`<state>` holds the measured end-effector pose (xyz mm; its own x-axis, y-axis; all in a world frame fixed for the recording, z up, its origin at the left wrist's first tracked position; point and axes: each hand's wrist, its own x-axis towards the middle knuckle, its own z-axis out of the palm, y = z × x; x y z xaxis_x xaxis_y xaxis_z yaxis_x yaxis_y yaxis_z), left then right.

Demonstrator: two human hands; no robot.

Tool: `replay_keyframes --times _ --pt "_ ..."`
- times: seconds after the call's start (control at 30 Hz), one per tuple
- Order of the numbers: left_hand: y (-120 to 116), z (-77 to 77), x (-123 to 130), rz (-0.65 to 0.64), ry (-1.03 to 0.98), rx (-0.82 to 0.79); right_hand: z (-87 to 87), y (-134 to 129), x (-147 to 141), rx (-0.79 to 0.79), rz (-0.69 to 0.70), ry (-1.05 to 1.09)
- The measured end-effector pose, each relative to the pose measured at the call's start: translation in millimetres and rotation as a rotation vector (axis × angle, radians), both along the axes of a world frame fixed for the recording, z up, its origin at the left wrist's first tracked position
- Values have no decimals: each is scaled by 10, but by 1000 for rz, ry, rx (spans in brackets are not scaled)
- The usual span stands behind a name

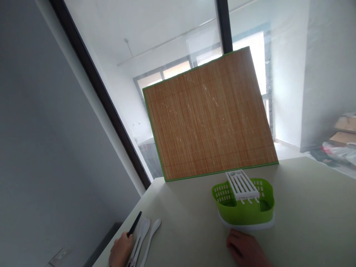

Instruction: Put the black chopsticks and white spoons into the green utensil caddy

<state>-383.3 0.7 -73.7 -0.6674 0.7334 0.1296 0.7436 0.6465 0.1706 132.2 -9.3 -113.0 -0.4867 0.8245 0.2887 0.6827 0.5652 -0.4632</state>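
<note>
My left hand [121,249] is closed around a dark, narrow utensil [135,224] at the table's left edge, its tip pointing away from me. Just right of that hand, several white spoons [144,230] lie side by side, one [152,235] slightly apart from the others. My right hand [244,246] rests on the table with its fingers curled, close to the near side of a green basket [241,216]. The basket has a white base, and a white slotted rack with hooks [242,185] lies across its top. What the right fingers hold, if anything, is hidden.
A brown bamboo mat with green edging [211,118] stands upright at the back of the pale table [189,215], against a glass partition. A grey wall [55,129] is on the left. Boxes [346,128] and bags lie beyond the glass at right.
</note>
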Motion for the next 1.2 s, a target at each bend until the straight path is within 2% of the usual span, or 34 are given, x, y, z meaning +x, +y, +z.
replay_keyframes --times 0.1,0.2,0.43,0.53,0.6,0.67,0.73,0.87,0.97,1.0,1.07,1.2 --pt "-29 57 90 48 0 -66 -21 -2 -14 19 -14 -23" --pt "-52 87 153 89 22 -56 -24 -7 -23 37 -17 -31" --pt "-116 153 261 67 41 -113 -28 -11 -26 39 -20 -29" --pt "-88 211 305 97 57 -67 -35 -10 -28 43 -13 -26" --pt "-17 301 424 24 124 20 -40 -8 -32 41 -11 -27" --pt "82 444 700 -160 192 156 -38 -7 -37 41 -23 -27" --pt "167 617 1168 -380 180 315 -26 -8 -39 39 -30 -19" --pt "177 876 2467 -790 -135 494 21 -23 -28 11 -29 0" --pt "82 907 3342 -1146 -323 557 42 -27 -22 8 -42 12" --pt "54 896 3560 -1205 -351 541 40 -23 -23 12 -42 17" --pt "21 867 3875 -1222 -295 465 26 -7 -28 22 -29 26" --pt "41 832 4136 -1097 -36 261 -8 28 -45 59 8 66"
